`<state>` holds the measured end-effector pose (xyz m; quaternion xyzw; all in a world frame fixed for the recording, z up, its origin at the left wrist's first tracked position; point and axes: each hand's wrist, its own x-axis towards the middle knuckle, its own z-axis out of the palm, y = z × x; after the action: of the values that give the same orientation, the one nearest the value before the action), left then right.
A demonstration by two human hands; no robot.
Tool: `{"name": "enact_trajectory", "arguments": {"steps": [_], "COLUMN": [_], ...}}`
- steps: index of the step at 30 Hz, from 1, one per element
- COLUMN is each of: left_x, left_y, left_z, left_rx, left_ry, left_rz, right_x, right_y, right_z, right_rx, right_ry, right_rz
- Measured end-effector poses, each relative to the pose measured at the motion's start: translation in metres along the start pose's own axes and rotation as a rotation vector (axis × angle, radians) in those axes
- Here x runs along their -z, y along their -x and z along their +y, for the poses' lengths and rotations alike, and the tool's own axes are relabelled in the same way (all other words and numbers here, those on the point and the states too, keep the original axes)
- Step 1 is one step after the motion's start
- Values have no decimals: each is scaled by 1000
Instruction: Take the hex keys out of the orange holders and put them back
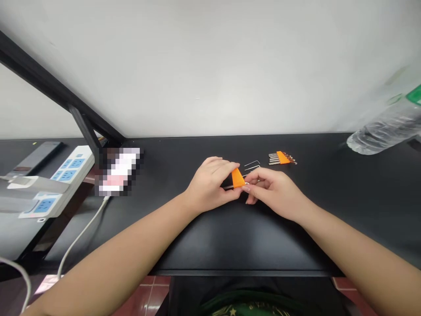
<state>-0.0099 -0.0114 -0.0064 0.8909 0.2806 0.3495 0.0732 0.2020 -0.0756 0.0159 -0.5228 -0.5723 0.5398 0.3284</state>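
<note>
- On my feed, my left hand (pixel 212 183) clamps the orange holder (pixel 238 178).
- My right hand (pixel 274 191) pinches a bent key (pixel 247 184) (silvery) at its edge.
- Loose keys (pixel 252 167) lie beyond.

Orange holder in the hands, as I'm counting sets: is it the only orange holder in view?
No, a second orange holder with metal keys lies on the black tabletop beyond the right hand.

We're up at the wearer's head, peering forward and down across the desk (pixel 250 245) to the wall (pixel 210 79), left hand (pixel 212 182) and right hand (pixel 274 191) near, mid-frame!
</note>
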Motion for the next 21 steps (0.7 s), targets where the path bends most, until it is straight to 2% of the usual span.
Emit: {"name": "enact_trajectory", "arguments": {"steps": [3, 5, 9, 13, 16, 19, 21], "left_x": [1, 0, -2, -5, -4, -2, 0], "left_y": [0, 0, 3, 3, 2, 1, 0], "left_z": [0, 0, -3, -2, 1, 1, 0], "left_rx": [7, 22, 83, 148, 184, 207, 225], "left_ry": [7, 27, 231, 459, 437, 325, 252], "left_rz": [-20, -66, -166, -201, -214, -205, -197], "right_x": [4, 6, 3, 10, 31, 53, 57], "right_y": [-3, -4, -6, -4, 1, 3, 1], "right_z": [3, 4, 2, -2, -3, 3, 9], "right_rx": [-55, -42, 76, 243, 413, 464, 453], "right_ry": [-42, 1, 239, 469, 700, 994, 1119], "right_rz": [-93, -101, -76, -84, -153, -55, -38]}}
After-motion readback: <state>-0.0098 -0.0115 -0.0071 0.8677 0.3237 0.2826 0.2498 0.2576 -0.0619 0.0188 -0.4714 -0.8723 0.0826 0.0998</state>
